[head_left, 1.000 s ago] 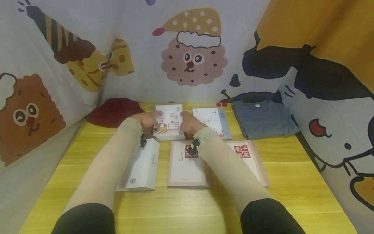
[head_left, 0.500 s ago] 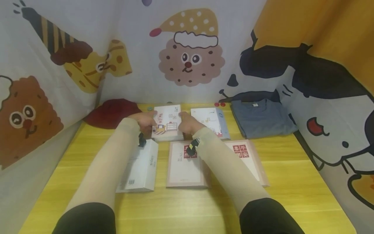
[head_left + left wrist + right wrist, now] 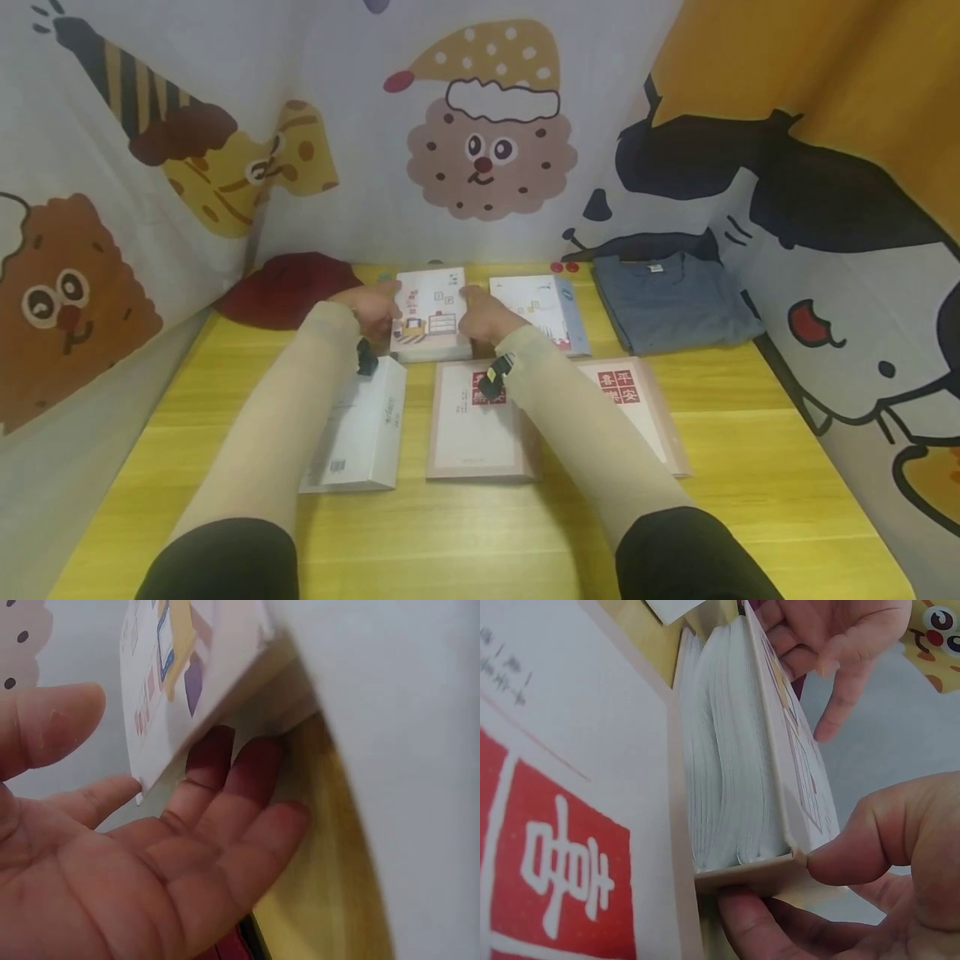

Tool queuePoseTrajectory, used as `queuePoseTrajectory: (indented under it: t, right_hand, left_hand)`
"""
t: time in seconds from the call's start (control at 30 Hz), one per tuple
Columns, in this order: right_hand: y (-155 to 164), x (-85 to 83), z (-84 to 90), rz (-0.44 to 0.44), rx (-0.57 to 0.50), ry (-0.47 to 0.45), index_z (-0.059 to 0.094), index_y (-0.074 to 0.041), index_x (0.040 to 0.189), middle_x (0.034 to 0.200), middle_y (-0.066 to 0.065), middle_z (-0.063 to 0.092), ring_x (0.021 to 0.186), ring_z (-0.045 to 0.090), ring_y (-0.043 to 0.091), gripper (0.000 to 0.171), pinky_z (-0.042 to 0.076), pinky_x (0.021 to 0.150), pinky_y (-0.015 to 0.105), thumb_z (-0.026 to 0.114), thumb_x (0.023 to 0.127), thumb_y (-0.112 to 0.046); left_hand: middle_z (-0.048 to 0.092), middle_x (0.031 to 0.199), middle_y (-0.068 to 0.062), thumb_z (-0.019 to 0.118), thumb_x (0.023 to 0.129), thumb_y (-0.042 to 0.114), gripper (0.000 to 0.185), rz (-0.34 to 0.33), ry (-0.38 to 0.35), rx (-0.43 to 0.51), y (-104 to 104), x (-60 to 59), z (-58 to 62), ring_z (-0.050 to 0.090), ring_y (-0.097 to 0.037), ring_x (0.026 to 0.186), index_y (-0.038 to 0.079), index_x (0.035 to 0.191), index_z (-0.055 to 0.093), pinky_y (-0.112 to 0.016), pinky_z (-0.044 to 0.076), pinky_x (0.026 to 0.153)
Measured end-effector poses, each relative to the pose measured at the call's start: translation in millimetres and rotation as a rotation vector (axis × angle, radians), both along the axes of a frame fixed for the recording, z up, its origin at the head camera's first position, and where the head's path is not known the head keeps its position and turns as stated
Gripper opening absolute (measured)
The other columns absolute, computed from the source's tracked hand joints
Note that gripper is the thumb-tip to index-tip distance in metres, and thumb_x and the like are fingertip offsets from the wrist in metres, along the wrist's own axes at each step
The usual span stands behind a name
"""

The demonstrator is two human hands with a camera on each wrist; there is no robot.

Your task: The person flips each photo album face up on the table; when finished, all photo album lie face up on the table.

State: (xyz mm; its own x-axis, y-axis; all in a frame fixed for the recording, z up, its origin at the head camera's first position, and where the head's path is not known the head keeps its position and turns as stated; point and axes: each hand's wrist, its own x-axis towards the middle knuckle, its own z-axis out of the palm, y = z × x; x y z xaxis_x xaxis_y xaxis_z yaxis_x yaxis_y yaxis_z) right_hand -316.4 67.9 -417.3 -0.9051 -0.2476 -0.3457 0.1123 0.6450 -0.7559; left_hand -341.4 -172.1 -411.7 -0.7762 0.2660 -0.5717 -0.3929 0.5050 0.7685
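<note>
Yellow wood-grain tabletop [image 3: 750, 467], walled on three sides by cartoon-printed cloth [image 3: 480, 150].

Item: illustrated book [image 3: 431, 312], white cover with small coloured drawings, at the back centre of the tabletop. Its near edge is raised; the right wrist view shows the cover lifted off the page block.

Left hand [image 3: 371, 307]: on the book's left edge, fingers [image 3: 225, 795] reaching under the lifted cover, thumb above it; grasping the book.

Right hand [image 3: 480, 315]: on the book's right edge, thumb [image 3: 889, 840] pressed on the cover's corner, fingers beneath; likewise grasping the book.

Both forearms wear beige sleeves, with a small dark device strapped at each wrist.

Adjacent, right: second white book [image 3: 536, 310] with a pale blue spine, lying flat, just beside the held one.

Front row, lying flat: white book [image 3: 360, 429], barcode toward the onlooker, under the left forearm; pink-bordered book with a red seal [image 3: 476, 425], just in front of the held one; a matching red-seal book [image 3: 637, 408], partly covered by the right forearm.

Back left corner: dark red cloth [image 3: 288, 290], bunched.

Back right: folded grey-blue shirt [image 3: 675, 304].

Back edge: two small red discs [image 3: 562, 267].
</note>
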Motion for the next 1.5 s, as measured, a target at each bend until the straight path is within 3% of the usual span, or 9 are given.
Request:
queuePoseTrajectory:
  t: [0.13,0.3,0.4,0.63,0.77,0.93,1.17,1.37,1.5]
  right_hand:
    - [0,-1.1,-1.3,-0.011,-0.003,0.000,0.025,-0.014,0.168,0.173,0.010,0.029,0.106,0.059,0.030,0.090,0.053,0.081,0.040,0.057,0.088,0.010]
    - [-1,-0.9,-1.7,-0.016,0.001,0.000,0.026,-0.015,0.168,0.171,0.012,0.033,0.097,0.060,0.028,0.089,0.053,0.081,0.039,0.058,0.088,0.009]
    - [0,0.1,-0.7,-0.019,-0.008,-0.012,0.026,-0.017,0.168,0.170,0.013,0.035,0.083,0.057,0.025,0.089,0.054,0.079,0.041,0.058,0.089,0.009]
    - [0,0.6,0.8,-0.021,-0.004,-0.009,0.027,-0.017,0.168,0.169,0.014,0.035,0.079,0.056,0.022,0.088,0.055,0.073,0.037,0.058,0.089,0.009]
    - [-1,-0.4,-0.5,-0.024,0.002,-0.002,0.028,-0.016,0.167,0.169,0.014,0.036,0.074,0.055,0.019,0.088,0.054,0.065,0.034,0.058,0.089,0.010]
    - [-2,-1.4,-1.7,-0.019,0.013,-0.003,0.029,-0.017,0.167,0.169,0.013,0.036,0.078,0.056,0.020,0.087,0.055,0.068,0.035,0.059,0.089,0.008]
    - [-3,-1.9,-1.4,-0.015,0.012,-0.017,0.028,-0.019,0.168,0.168,0.011,0.038,0.073,0.054,0.019,0.089,0.055,0.079,0.039,0.060,0.088,0.008]
    - [-3,-1.2,-1.6,0.024,-0.025,-0.007,0.026,-0.017,0.168,0.164,0.016,0.041,0.065,0.053,0.016,0.093,0.057,0.067,0.037,0.062,0.086,0.009]
    - [-5,-2.4,-3.5,0.042,-0.032,0.002,0.029,-0.018,0.168,0.156,0.018,0.048,0.082,0.060,0.019,0.093,0.060,0.080,0.037,0.066,0.086,0.006]
  left_hand:
    - [0.020,0.167,-0.026,0.046,0.103,-0.001,0.089,0.021,-0.004,0.033,1,-4.5,-2.1,0.054,-0.020,0.088,0.023,0.170,-0.008,-0.031,0.054,0.077]
    - [0.024,0.168,-0.026,0.045,0.103,-0.004,0.093,0.080,-0.045,0.080,3,-6.4,-4.8,0.054,-0.037,0.131,0.026,0.170,-0.012,-0.051,0.053,0.109]
    - [0.033,0.164,-0.030,0.045,0.102,-0.005,0.095,0.102,-0.064,0.096,3,-6.4,-5.0,0.048,-0.043,0.141,0.027,0.169,-0.014,-0.057,0.046,0.116]
    - [0.040,0.157,-0.034,0.045,0.101,-0.006,0.096,0.092,-0.060,0.100,1,-8.2,-3.7,0.054,-0.043,0.133,0.027,0.169,-0.015,-0.057,0.049,0.113]
    - [0.041,0.157,-0.033,0.045,0.100,-0.009,0.099,0.101,-0.056,0.112,1,-8.2,-4.5,0.062,-0.032,0.110,0.027,0.169,-0.015,-0.046,0.058,0.099]
    - [0.038,0.157,-0.027,0.048,0.097,-0.012,0.103,0.023,0.008,0.075,1,-3.6,-2.6,0.061,-0.025,0.099,0.027,0.169,-0.014,-0.038,0.059,0.089]
    - [0.030,0.165,-0.020,0.052,0.099,-0.008,0.098,-0.020,0.052,0.031,1,1.0,1.0,0.054,-0.038,0.133,0.034,0.171,0.001,-0.050,0.052,0.110]
    - [0.019,0.174,-0.016,0.056,0.101,0.003,0.091,-0.106,0.168,-0.089,-7,-0.6,-1.6,0.039,-0.035,0.146,0.033,0.171,0.006,-0.052,0.031,0.126]
    - [0.027,0.170,-0.020,0.057,0.102,0.010,0.087,-0.150,0.258,-0.134,-14,0.1,1.1,0.041,-0.037,0.144,0.031,0.171,0.008,-0.053,0.033,0.124]
